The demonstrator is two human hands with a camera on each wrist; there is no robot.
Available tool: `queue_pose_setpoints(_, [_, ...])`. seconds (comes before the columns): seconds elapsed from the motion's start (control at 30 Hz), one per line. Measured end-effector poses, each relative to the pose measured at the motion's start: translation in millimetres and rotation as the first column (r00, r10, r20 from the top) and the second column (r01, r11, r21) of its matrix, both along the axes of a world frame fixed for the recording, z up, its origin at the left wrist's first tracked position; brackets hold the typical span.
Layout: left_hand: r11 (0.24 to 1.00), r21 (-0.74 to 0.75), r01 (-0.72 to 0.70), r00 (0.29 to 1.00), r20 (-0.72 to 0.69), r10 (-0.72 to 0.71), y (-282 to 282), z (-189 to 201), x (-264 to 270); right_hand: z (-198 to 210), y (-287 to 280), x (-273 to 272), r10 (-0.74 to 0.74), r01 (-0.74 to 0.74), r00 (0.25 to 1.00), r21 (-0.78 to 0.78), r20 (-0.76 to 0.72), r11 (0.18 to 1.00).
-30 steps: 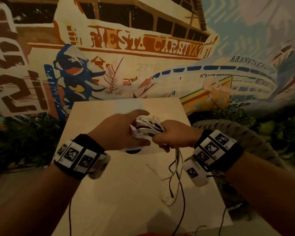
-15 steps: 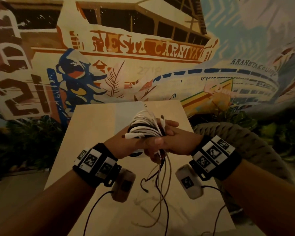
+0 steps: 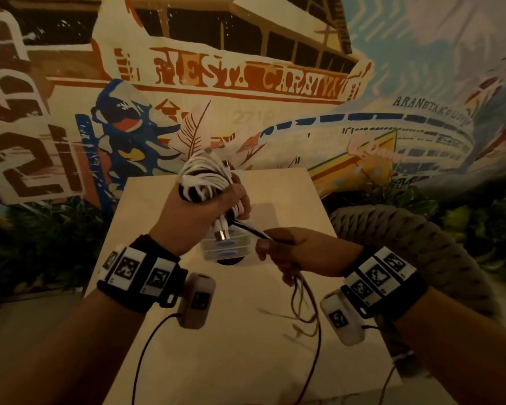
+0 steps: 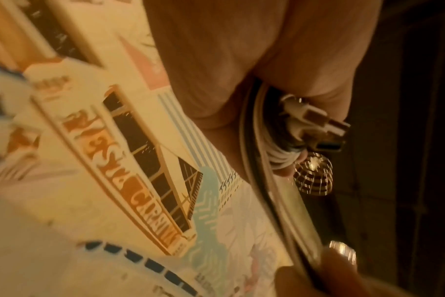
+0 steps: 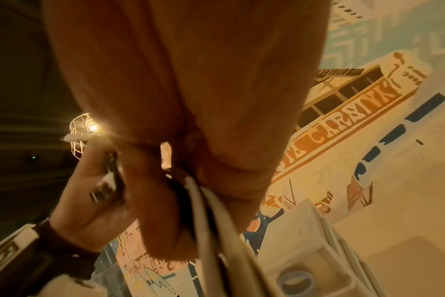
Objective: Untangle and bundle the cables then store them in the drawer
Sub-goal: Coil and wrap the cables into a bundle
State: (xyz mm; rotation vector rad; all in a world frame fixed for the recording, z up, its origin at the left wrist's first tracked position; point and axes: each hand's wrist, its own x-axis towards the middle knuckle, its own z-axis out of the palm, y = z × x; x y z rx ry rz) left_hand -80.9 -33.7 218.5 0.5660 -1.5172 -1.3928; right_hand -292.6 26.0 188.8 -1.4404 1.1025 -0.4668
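Table (image 3: 187, 361): pale wooden top, filling the lower centre of the head view; work surface for the job.

Left hand (image 3: 193, 217): centre of frame, raised above the table, fingers curled tight round the cable bundle.

Right hand (image 3: 301, 255): right of centre, slightly lower, thumb and fingers pinching the loose strands; the strands run taut between the two hands.

Cable bundle (image 3: 206, 179): mostly white cords coiled into a hank, a few dark ones among them, standing up out of the left fist. A metal-tipped plug (image 3: 223, 233) pokes out below the fist. Judged: coiling largely done, not yet tied off.

Loose strands (image 3: 304, 305): thin dark and pale tails hanging from the right hand toward the table, lower right of centre. Judged: still to be wound in.

Clear plastic drawers (image 3: 227, 247): small stacked unit on the table, directly beneath the hands, partly hidden; whether any drawer is open cannot be told from above. Judged: storing not yet begun.
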Motion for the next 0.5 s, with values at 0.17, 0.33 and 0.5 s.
queue_pose_setpoints(0.17, [0.936, -0.352, -0.019, 0.853, 0.482, 0.199, 0, -11, 7, -1, -4, -14, -0.073, 0.072, 0.997, 0.118, 0.01, 0.99])
queue_pose_setpoints(0.33, [0.82, -0.505, 0.269, 0.579, 0.765, 0.281, -4, -12, 3, 8, -10, -12, -0.136, 0.13, 0.991, 0.23, 0.009, 0.964])
queue_pose_setpoints(0.5, [0.753, -0.51, 0.416, 0.339, 0.855, 0.392, -7, -10, -4, 12, -20, -9, -0.183, 0.179, 0.983, 0.265, -0.009, 0.948])
